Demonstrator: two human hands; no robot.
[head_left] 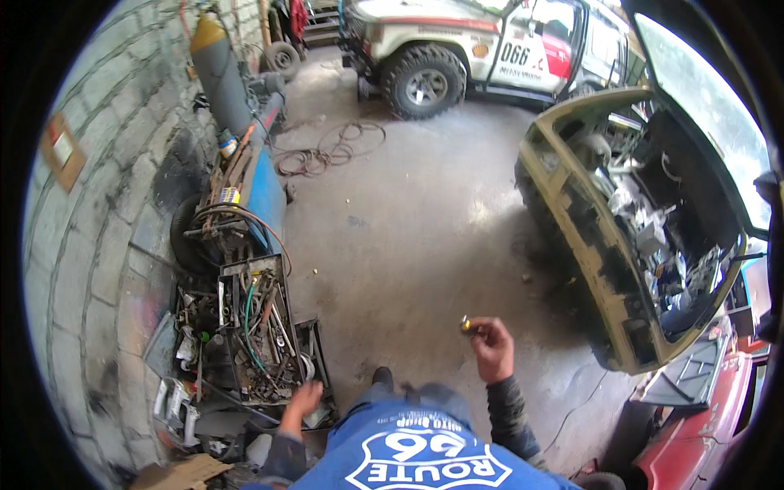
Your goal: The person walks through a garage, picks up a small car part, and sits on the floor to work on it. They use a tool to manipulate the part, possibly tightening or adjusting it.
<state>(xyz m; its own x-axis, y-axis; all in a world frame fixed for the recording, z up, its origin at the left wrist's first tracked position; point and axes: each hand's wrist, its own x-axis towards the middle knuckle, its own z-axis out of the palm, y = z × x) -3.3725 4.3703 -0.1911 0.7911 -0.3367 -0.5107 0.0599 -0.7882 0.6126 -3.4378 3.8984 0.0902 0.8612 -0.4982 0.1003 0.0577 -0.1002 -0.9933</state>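
Note:
My right hand (494, 351) is raised over the floor in front of me. Its thumb and fingers pinch a small brass-coloured metal piece (465, 324), too small to tell its exact kind. Low at the left, my left hand (304, 400) is beside the near end of a long metal tray (237, 380) crowded with wrenches and other hand tools. That hand is blurred, so whether its fingers are closed cannot be made out. A thin green hose (248, 314) runs across the tools in the tray.
A blue metal cabinet (265, 196) and a gas cylinder (219, 77) stand along the block wall. Coiled hose (339, 151) lies on the concrete floor. At the right is a stripped car body (563, 212) with its rear hatch raised; a white off-road vehicle (482, 41) is parked beyond.

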